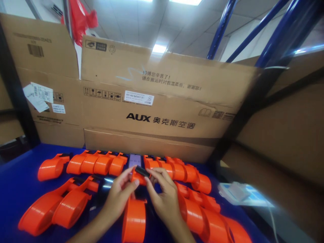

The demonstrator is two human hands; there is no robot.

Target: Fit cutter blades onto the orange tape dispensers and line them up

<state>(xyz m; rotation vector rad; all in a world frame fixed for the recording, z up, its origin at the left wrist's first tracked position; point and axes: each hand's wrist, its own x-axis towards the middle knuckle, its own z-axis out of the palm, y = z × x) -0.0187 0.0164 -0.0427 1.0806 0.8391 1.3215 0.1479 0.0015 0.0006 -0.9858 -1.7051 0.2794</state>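
In the middle of the head view, both hands meet at the upper end of an orange plastic piece with a wide ring [134, 219]. My left hand [123, 185] is closed on its orange block-shaped end, with the thumb along the near side. A short black strip [142, 170] lies across the top of that end. My right hand [162, 189] pinches the strip's right end between thumb and fingers. The ring hangs below the hands, toward me. Whether the strip is fastened to the orange part, I cannot tell.
Similar orange ring pieces stand in rows left [72, 207] and right [192, 212] on the blue tabletop [12, 172]. A phone [135, 160] stands behind the hands. Cardboard [108, 114] walls the back. A white power strip [234, 193] with a cable is at right, by the rack post.
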